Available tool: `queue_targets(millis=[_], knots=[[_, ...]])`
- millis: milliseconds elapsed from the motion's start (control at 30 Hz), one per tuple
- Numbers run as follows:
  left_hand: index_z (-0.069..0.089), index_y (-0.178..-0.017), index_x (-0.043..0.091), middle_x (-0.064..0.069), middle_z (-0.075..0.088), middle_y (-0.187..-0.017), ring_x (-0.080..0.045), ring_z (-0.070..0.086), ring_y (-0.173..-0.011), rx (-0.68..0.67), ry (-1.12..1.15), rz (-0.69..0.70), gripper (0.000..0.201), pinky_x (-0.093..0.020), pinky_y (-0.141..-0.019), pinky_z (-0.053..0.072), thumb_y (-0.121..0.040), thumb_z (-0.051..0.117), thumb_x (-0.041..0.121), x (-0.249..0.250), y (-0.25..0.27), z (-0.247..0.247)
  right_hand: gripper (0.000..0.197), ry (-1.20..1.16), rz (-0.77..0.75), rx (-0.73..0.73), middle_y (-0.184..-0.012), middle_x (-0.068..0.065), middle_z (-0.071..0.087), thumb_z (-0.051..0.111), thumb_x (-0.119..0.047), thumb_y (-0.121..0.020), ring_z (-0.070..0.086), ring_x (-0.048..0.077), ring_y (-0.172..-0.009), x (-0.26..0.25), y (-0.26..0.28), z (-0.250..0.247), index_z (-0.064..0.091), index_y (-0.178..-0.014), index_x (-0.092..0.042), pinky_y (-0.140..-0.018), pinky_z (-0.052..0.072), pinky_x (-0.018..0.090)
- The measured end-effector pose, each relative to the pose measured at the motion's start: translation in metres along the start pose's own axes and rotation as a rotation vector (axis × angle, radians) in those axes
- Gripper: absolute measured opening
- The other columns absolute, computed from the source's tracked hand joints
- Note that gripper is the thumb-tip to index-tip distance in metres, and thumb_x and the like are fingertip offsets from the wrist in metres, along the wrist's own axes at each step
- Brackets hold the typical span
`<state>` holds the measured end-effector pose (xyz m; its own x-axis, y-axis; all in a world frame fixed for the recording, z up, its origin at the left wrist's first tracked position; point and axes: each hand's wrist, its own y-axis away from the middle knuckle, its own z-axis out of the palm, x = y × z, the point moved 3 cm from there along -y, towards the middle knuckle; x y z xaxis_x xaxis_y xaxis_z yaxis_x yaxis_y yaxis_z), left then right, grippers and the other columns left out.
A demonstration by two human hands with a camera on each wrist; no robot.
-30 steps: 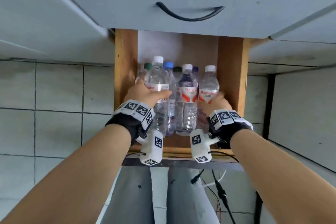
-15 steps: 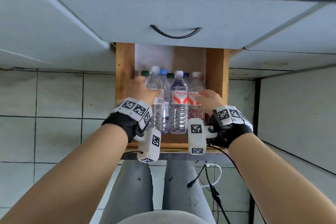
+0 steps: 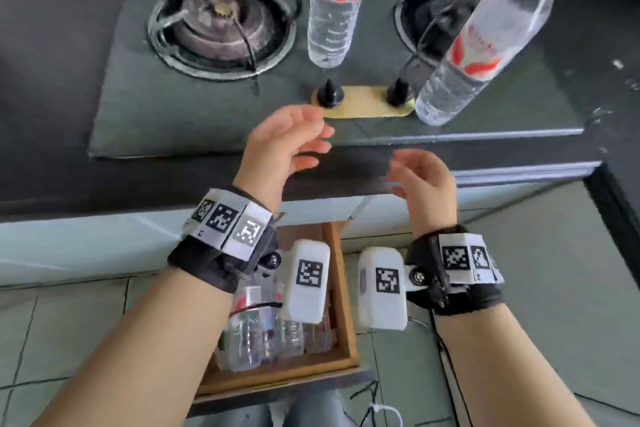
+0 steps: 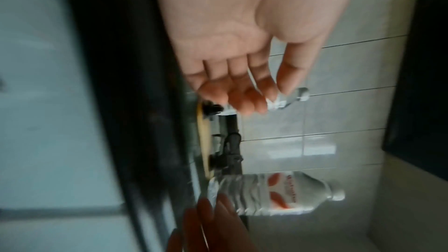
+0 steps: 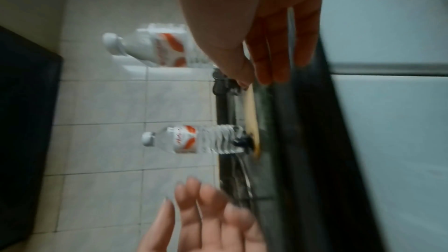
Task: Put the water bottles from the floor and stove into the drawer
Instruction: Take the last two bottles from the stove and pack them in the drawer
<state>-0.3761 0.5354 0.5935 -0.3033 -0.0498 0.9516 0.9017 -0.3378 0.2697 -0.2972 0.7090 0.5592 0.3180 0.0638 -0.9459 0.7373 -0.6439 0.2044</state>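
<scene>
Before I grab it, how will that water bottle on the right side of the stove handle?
The right bottle looks full of clear water, so probably heavy for its size. It stands tall on a narrow base near the stove front edge, so a nudge up high could tip it. Its ribbed lower half likely grips well but may flex.

Both bare forearms reach up from the lower corners of the head view. The left hand [image 3: 280, 146], centre frame, is empty, palm turned right, fingers loosely spread. The right hand [image 3: 427, 184], just right of centre and lower, is empty, fingers relaxed. Black marker-tagged wristbands wrap both wrists.
</scene>
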Motion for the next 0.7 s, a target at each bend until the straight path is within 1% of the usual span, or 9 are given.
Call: queue_targets(millis=[67,167,233,300,400,467,533,633,700], knots=[[0.057,-0.098,0.024,0.010,0.065,-0.084,-0.002,0.061,-0.074,0.129,0.024,0.107,0.022,-0.019,-0.065,0.045,-0.080,0.061,0.012,0.032,-0.020,0.008,0.025,-0.070,-0.088,0.184,-0.085,-0.003,0.055,0.065,-0.024,-0.065,0.054,0.017,-0.079,-0.025,-0.022,-0.017,0.054,-0.086,-0.034,-0.084,0.050,0.044],[0.038,-0.130,0.018,-0.002,0.050,-0.124,-0.009,0.051,-0.108,0.238,0.014,0.223,0.067,-0.023,-0.089,0.047,-0.073,0.071,0.009,0.066,-0.057,0.025,0.073,-0.118,-0.194,0.378,-0.114,0.007,0.038,0.072,-0.027,-0.058,0.048,0.023,-0.105,-0.054,-0.055,-0.032,0.042,-0.123,-0.017,-0.101,0.044,0.040],[0.022,-0.142,0.018,-0.008,0.031,-0.146,-0.018,0.036,-0.132,0.272,-0.058,0.280,0.092,-0.033,-0.109,0.035,-0.068,0.077,0.012,0.081,-0.083,0.036,0.099,-0.124,-0.213,0.382,-0.129,0.008,0.031,0.078,-0.029,-0.054,0.038,0.025,-0.126,-0.068,-0.077,-0.034,0.028,-0.138,-0.010,-0.110,0.037,0.041],[0.012,-0.146,0.020,-0.008,0.020,-0.154,-0.018,0.025,-0.140,0.303,-0.123,0.306,0.103,-0.034,-0.115,0.025,-0.067,0.078,0.014,0.091,-0.107,0.046,0.108,-0.158,-0.244,0.335,-0.137,0.009,0.033,0.081,-0.029,-0.051,0.038,0.026,-0.131,-0.074,-0.096,-0.033,0.022,-0.140,-0.013,-0.109,0.037,0.046],[0.006,-0.147,0.020,-0.004,0.019,-0.156,-0.015,0.029,-0.139,0.277,-0.128,0.312,0.106,-0.026,-0.111,0.027,-0.069,0.076,0.009,0.094,-0.140,0.060,0.089,-0.173,-0.234,0.263,-0.115,-0.001,0.055,0.082,-0.014,-0.060,0.056,0.017,-0.108,-0.073,-0.114,-0.032,0.032,-0.133,-0.011,-0.101,0.046,0.042],[0.009,-0.147,0.018,-0.003,0.031,-0.151,-0.016,0.038,-0.134,0.270,-0.145,0.307,0.103,-0.023,-0.104,0.033,-0.069,0.076,0.007,0.091,-0.156,0.066,0.076,-0.195,-0.240,0.256,-0.096,-0.015,0.056,0.080,-0.009,-0.064,0.058,0.008,-0.090,-0.068,-0.118,-0.035,0.038,-0.127,-0.012,-0.091,0.049,0.032],[0.025,-0.142,0.013,-0.006,0.046,-0.139,-0.018,0.048,-0.124,0.323,-0.189,0.336,0.095,-0.026,-0.101,0.041,-0.064,0.079,0.008,0.089,-0.170,0.064,0.071,-0.206,-0.257,0.260,-0.094,-0.015,0.055,0.080,-0.006,-0.064,0.059,0.011,-0.091,-0.065,-0.119,-0.035,0.039,-0.121,-0.017,-0.086,0.049,0.027],[0.053,-0.117,0.006,-0.010,0.064,-0.116,-0.022,0.062,-0.105,0.402,-0.319,0.381,0.080,-0.039,-0.091,0.053,-0.047,0.084,0.029,0.085,-0.179,0.057,0.075,-0.202,-0.267,0.264,-0.106,-0.002,0.059,0.081,-0.009,-0.061,0.061,0.020,-0.102,-0.064,-0.119,-0.034,0.039,-0.122,-0.017,-0.094,0.051,0.037],[0.061,-0.104,0.003,-0.011,0.069,-0.106,-0.023,0.067,-0.096,0.372,-0.360,0.431,0.075,-0.040,-0.084,0.056,-0.041,0.082,0.038,0.081,-0.177,0.056,0.078,-0.197,-0.273,0.270,-0.110,0.000,0.059,0.082,-0.011,-0.059,0.061,0.022,-0.104,-0.063,-0.119,-0.033,0.039,-0.125,-0.015,-0.096,0.050,0.042]])
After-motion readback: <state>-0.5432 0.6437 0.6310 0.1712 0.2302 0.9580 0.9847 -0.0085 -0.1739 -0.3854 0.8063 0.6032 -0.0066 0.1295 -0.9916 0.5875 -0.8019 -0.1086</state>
